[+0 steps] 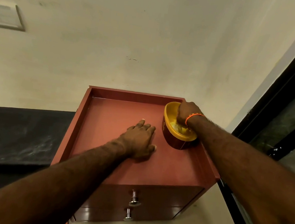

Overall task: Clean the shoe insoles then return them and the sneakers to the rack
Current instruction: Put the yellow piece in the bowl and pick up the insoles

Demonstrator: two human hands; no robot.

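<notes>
A yellow-rimmed brown tub (172,138) stands at the right side of the red-brown cabinet top (110,156). My right hand (187,113) reaches down into the tub, fingers hidden inside it near something pale at the bottom; an orange band circles that wrist. My left hand (141,139) rests flat on the cabinet top just left of the tub, fingers straight and spread. No insoles, sneakers or rack appear in the head view.
The cabinet has a raised rim (135,96) on three sides and two drawers with metal knobs (134,198). It stands against a pale wall, with a dark counter (12,134) to its left and a black-framed glass door (293,117) to its right.
</notes>
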